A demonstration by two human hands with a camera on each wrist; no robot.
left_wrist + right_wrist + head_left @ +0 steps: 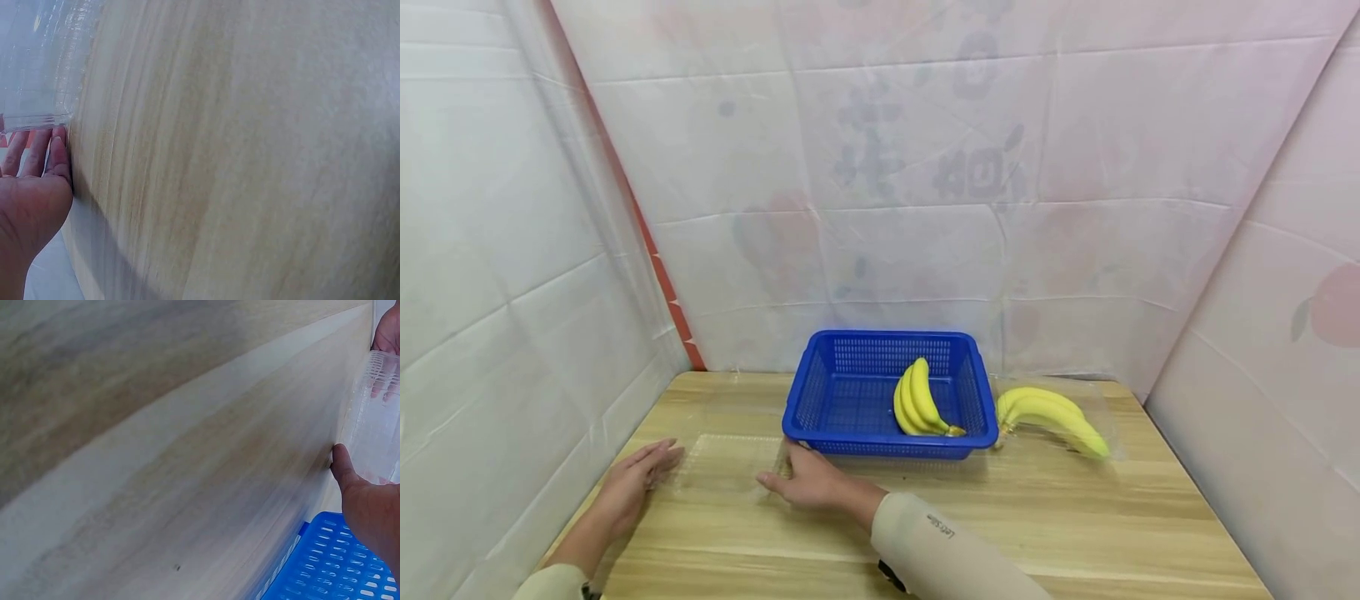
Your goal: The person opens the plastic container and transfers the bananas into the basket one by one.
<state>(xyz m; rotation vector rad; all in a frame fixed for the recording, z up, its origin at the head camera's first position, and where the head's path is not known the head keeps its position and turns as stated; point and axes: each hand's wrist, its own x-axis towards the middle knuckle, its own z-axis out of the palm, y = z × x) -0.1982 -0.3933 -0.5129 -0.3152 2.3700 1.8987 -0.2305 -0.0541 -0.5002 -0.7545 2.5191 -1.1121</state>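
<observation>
While the wooden table (1075,517) is bearing everything, a clear plastic tray (730,462) is lying between both hands' fingertips: left hand (638,482) and right hand (808,482) are touching its ends, fingers straight. Just beyond the right fingers, a blue basket (820,392) is holding bananas (917,400).

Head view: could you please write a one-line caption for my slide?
Both hands, left hand and right hand, touch a clear plastic tray beside a blue basket holding bananas.
</observation>
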